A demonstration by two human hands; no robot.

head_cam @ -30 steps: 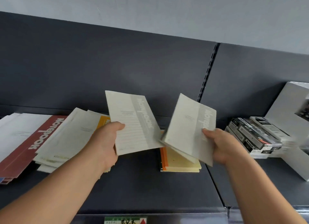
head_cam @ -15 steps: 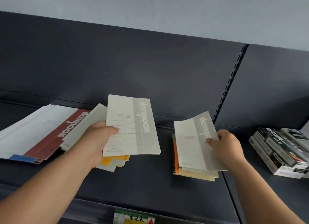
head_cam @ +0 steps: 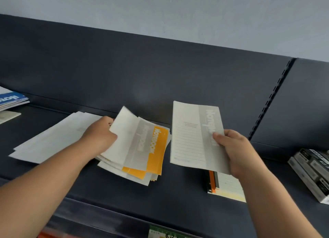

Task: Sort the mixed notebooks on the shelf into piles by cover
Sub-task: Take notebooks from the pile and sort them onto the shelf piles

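My right hand (head_cam: 233, 152) grips a grey lined notebook (head_cam: 190, 136) by its right edge, raised over a small pile (head_cam: 227, 186) that shows an orange spine and a cream cover. My left hand (head_cam: 99, 136) holds the left edge of another grey notebook (head_cam: 128, 140), tilted up off the mixed pile. An orange notebook (head_cam: 158, 150) lies just below it in that pile. The shelf (head_cam: 178, 193) is dark grey.
Large white notebooks (head_cam: 49, 140) lie fanned out left of the mixed pile. A blue notebook stack (head_cam: 12, 99) sits at the far left. Black and white boxes (head_cam: 311, 172) are stacked at the right edge. A slotted upright (head_cam: 272, 95) divides the back panel.
The lined grey notebook went from my left hand to my right hand. My left hand moved back to the mixed pile and lifted another grey notebook. The view shifted left.
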